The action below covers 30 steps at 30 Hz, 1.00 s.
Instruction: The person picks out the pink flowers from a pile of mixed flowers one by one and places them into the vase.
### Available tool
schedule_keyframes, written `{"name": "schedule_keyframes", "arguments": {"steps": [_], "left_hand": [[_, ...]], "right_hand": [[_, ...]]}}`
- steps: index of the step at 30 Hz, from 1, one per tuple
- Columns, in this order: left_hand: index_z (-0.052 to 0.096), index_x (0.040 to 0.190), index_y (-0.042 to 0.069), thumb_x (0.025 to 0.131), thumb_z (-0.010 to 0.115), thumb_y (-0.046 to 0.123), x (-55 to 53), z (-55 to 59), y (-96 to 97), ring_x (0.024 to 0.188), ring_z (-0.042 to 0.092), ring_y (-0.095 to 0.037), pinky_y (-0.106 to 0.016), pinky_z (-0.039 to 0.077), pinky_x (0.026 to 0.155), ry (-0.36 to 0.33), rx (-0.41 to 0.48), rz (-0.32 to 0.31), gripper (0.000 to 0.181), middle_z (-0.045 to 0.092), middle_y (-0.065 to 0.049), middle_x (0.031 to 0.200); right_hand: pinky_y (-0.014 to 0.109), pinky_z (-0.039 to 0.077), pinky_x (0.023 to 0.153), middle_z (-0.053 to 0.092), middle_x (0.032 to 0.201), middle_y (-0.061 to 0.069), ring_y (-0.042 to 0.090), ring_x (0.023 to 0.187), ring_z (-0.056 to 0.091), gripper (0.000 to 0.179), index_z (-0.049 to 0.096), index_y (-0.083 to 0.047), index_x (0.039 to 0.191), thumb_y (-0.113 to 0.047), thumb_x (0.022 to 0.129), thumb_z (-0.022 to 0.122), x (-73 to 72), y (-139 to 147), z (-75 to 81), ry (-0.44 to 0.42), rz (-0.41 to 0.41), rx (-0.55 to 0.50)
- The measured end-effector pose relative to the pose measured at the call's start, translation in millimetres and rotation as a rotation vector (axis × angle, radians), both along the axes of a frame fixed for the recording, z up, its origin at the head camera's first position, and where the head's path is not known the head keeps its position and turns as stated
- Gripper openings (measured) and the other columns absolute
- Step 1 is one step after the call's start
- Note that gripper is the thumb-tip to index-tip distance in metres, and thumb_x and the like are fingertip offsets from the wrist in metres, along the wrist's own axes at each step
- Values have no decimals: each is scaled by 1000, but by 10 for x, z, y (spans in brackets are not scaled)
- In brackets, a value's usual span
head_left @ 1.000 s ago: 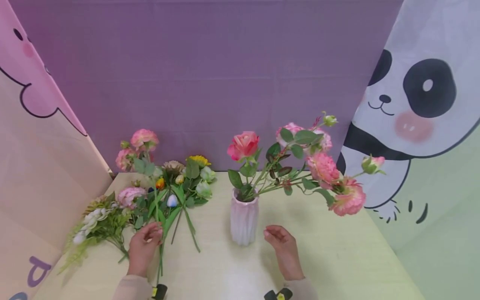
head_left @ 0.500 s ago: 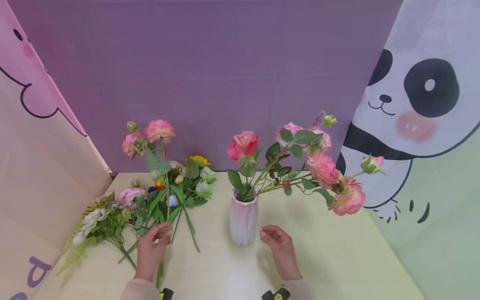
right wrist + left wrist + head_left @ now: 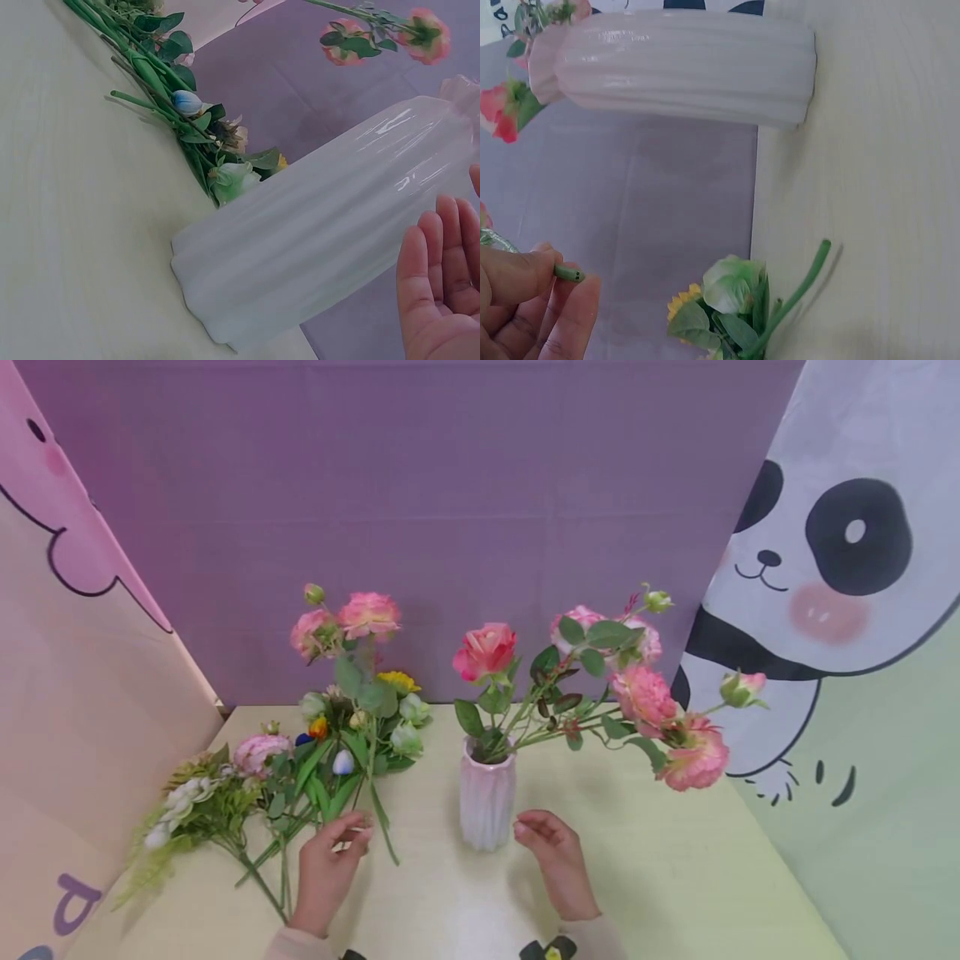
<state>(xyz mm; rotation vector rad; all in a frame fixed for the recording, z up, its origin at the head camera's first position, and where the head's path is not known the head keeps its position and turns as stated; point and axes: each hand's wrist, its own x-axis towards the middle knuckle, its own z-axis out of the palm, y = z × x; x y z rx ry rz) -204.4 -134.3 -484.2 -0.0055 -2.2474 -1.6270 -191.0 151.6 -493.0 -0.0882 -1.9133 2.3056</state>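
My left hand (image 3: 330, 868) pinches the stem of a pink artificial flower (image 3: 370, 615) with two blooms and a green bud. That spray stands upright above the table, left of the vase. In the left wrist view the green stem's cut end (image 3: 570, 274) pokes out past thumb and fingers. A pink-and-white fluted vase (image 3: 487, 802) stands mid-table, holding a coral rose (image 3: 486, 652) and pink blooms (image 3: 647, 697) that lean far right. Just right of the vase, my right hand (image 3: 557, 864) hovers with relaxed, slightly bent fingers and nothing in them.
Several artificial flowers lie heaped on the left of the table (image 3: 660, 877), among them a white bunch (image 3: 187, 797), a blue-white tulip (image 3: 342, 762) and a yellow flower (image 3: 400, 681). A purple backdrop (image 3: 450, 527) rises behind, and a panda-print sheet (image 3: 787, 652) hangs at right.
My left hand has moved right with the pink flower, lifting it out from over the heap toward the vase. My right hand has shifted slightly left, closer to the vase.
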Motion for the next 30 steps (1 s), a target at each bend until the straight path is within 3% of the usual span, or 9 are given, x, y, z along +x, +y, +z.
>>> {"name": "schedule_keyframes", "arguments": {"steps": [9,17,30], "left_hand": [[70,98,-1,75,71,-11,112,57,171,71,63,-5,-20,55,57,43,-75,-34,25,70,-13,92],[71,94,3,71,74,-11,207,79,326,71,61,-2,-19,55,56,158,-148,-61,27,71,-4,85],[73,93,10,73,74,-6,295,134,546,71,63,-4,-20,54,54,206,-114,-169,26,70,2,84]], "right_hand": [[26,53,78,65,82,0,11,78,62,28,53,18,105,1,84,64,19,-91,66,1,50,-10],[27,53,78,66,87,10,13,80,62,26,58,14,102,0,82,66,25,-194,109,-9,90,10],[27,53,80,66,92,9,13,84,62,28,58,13,105,-3,84,65,11,-302,181,42,169,27]]}}
